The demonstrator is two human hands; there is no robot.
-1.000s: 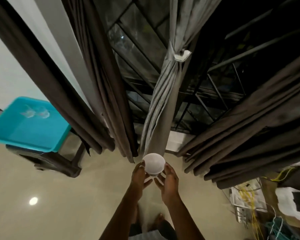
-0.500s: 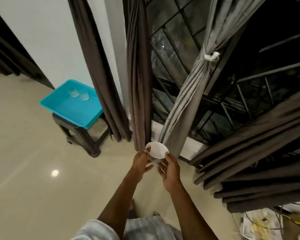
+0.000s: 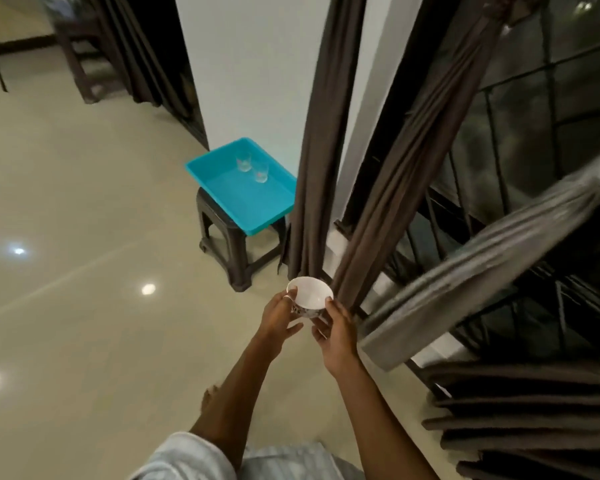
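Close in front of me, my two hands hold a small white bowl [image 3: 309, 294] between them, up above the floor [image 3: 84, 237]. My left hand [image 3: 279, 318] curls round its left side, with a fingertip on the rim. My right hand [image 3: 336, 336] curls round its right side. The bowl sits upright. Just behind it hang brown curtains [image 3: 321, 150]. Farther back a dark stool [image 3: 222, 244] stands on the shiny floor, with a blue tray [image 3: 253, 199] on top. Two clear glasses [image 3: 244, 163] stand side by side in the tray.
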